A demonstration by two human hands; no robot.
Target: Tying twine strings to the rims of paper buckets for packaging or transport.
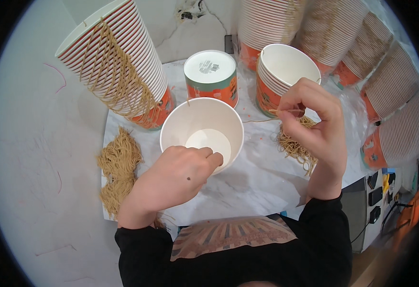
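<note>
A white-lined paper bucket [171,125] stands open side up in front of me, with a short tan strand at its far rim. My left hand [183,174] lies over its near rim, fingers curled inward, the fingertips partly hidden. My right hand [319,119] is raised to the right of the bucket, thumb and forefinger pinched on a thin tan cord [292,111]. Below that hand sits a small heap of looped tan cords [296,146]. A tied bundle of tan cords [119,160] rests left of my left forearm.
At the left leans a tall stack of buckets [140,52] draped with cords. Behind the front bucket stands an upside-down bucket [211,71], with a short bucket stack [269,81] to its right. Several plastic-wrapped stacks [333,36] line the right side of the marble-patterned table [247,186].
</note>
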